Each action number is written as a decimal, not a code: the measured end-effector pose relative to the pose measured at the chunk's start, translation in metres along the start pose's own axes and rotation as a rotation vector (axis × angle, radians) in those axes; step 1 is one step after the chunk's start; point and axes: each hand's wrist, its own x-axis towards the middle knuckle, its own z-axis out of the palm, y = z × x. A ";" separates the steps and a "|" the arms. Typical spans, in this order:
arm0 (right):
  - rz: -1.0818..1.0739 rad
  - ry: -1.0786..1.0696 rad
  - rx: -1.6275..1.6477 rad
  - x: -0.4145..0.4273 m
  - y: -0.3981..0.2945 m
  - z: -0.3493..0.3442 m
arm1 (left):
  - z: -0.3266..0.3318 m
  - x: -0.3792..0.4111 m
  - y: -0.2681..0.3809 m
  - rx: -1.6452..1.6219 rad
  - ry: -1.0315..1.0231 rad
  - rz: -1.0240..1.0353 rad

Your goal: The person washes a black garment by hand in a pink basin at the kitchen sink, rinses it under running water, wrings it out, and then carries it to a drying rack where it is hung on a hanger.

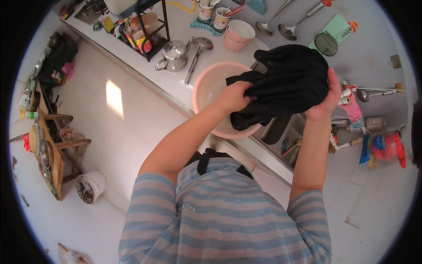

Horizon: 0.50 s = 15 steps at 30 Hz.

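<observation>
A bunched black cloth garment (293,79) hangs between my hands, above the pink plastic basin (197,95). My left hand (235,96) pinches its left side, over the middle of the basin. On the far side, my right hand (324,99) grips the garment's right edge, with most of its fingers hidden behind the fabric. The basin sits on the white counter and partly overlaps the metal sink (291,145). Its pale inside shows left of the cloth; whether it holds water I cannot tell.
Beyond the basin stand stacked pink bowls (239,34), a metal ladle (199,49) and a steel teapot (174,56). A black rack (153,36) holds bottles. Utensils, including a skimmer (290,31), hang on the right wall. A white bucket (90,186) stands on the floor at left.
</observation>
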 end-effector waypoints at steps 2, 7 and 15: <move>-0.088 -0.008 -0.012 -0.004 -0.016 -0.004 | -0.009 0.010 0.000 -0.107 -0.010 -0.128; -0.110 0.030 -0.027 -0.022 -0.072 -0.025 | -0.072 0.035 0.013 -0.685 -0.045 -0.131; -0.115 0.256 -0.159 -0.046 -0.080 -0.049 | -0.114 0.048 0.077 -1.050 -0.119 -0.387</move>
